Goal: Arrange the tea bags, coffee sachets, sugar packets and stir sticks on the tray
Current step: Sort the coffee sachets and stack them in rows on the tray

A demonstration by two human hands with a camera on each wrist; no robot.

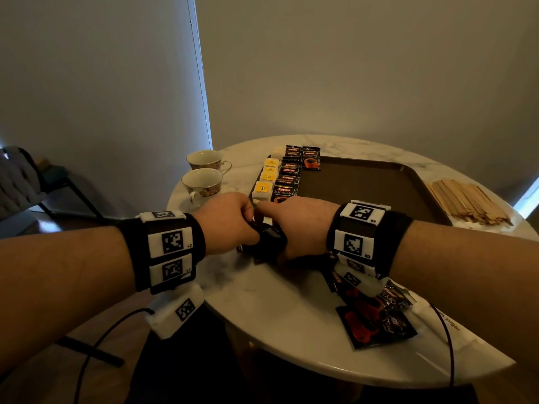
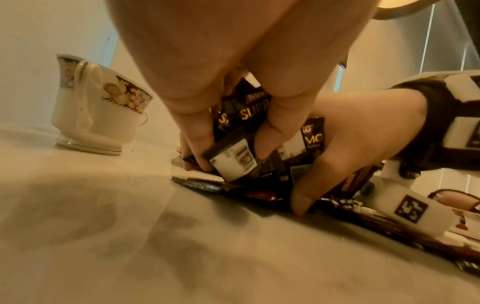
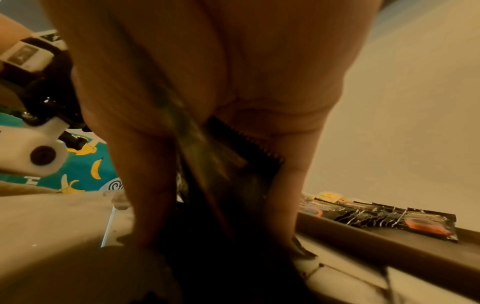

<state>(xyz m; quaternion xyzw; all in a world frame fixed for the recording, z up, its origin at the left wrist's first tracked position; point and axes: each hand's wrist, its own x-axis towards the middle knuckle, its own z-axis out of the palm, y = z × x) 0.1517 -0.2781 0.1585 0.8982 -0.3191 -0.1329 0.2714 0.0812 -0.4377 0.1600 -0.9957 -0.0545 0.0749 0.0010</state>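
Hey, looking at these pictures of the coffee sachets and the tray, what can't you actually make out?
- How many sachets the hands grip: head view, left hand and right hand cover them.
- Sugar packets: head view, right forearm hides nearly all.
- Sachet print in the right wrist view: blurred, dark.
- Stir stick count: too small.
- Tray's near edge: the right wristband hides it.

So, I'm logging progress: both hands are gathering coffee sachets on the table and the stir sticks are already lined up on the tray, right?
Not quite. The head view shows the stir sticks piled on the table, right of the tray. Both the left hand and right hand do hold coffee sachets.
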